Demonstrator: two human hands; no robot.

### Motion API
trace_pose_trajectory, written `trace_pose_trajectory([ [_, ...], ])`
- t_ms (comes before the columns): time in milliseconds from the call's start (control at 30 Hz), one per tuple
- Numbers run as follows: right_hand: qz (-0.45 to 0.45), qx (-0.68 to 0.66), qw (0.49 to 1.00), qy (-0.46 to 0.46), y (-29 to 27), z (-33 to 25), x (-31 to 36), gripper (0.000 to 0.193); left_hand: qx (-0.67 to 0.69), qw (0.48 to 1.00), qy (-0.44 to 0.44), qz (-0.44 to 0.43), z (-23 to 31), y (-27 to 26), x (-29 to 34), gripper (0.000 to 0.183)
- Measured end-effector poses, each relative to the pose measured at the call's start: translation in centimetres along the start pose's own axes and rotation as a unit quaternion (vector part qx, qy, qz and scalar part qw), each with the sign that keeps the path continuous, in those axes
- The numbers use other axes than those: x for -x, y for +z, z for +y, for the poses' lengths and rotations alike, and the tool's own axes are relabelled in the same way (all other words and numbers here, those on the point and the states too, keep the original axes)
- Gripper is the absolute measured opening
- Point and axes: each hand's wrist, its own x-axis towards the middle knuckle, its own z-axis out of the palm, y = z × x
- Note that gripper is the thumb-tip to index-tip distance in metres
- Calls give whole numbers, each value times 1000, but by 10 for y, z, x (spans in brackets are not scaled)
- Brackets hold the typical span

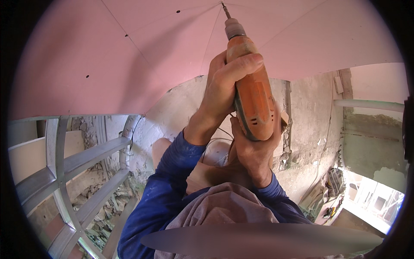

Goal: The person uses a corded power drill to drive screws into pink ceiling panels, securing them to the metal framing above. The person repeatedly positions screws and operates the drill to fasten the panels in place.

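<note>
Since the orange drill point(255, 97) is likely rigid and heavy, it is best held thus: barrel clasped by the left hand point(221, 84), rear by the right hand point(255, 155).

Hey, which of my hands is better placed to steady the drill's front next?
Probably your left hand: it holds the orange drill around its body, nearer the chuck. Your right hand is farther back, at the rear end.
</note>
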Motion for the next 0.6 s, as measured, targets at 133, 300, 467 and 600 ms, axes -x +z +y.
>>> trace_pose_trajectory([
  [133, 26, -12, 999, -21, 4, 3, -2, 81, 38, 999, -8, 9, -4, 1, -3, 33],
  [300, 14, 1, 999, -35, 2, 6, -2, 85, 13, 1000, 0, 3, -5, 0, -3, 42],
  [467, 12, 3, 999, -52, 1, 11, -4, 88, 38, 999, -14, 1, -7, -2, -4, 43],
  [600, 7, 21, 999, -37, -3, 7, -8, 90, 46, 998, -26, 17, -7, 3, -7, 45],
])
